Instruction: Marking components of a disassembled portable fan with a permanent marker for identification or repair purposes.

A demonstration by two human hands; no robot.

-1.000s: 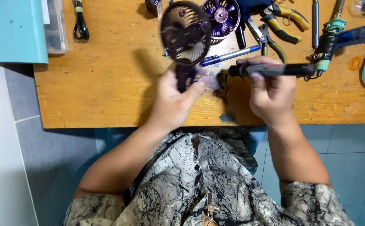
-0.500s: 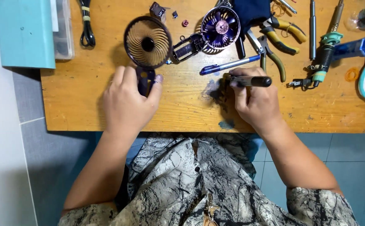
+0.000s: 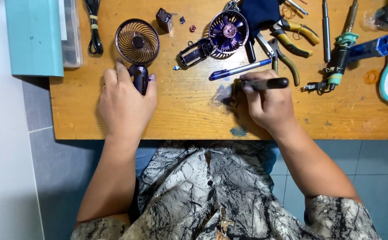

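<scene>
Seen from above, the left hand (image 3: 125, 104) gripped the handle of a dark fan cover (image 3: 137, 43) lying on the wooden table (image 3: 180, 111), while, right of it, the right hand (image 3: 267, 104) clasped a black screwdriver (image 3: 265, 83), seemingly mid-disassembly, needing a steady set-down.

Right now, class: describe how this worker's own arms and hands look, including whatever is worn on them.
Both arms are bare from the short sleeves down. The left hand and right hand wear no gloves, rings or watch. The shirt is pale with black branching, marble-like lines and dark buttons.
</scene>
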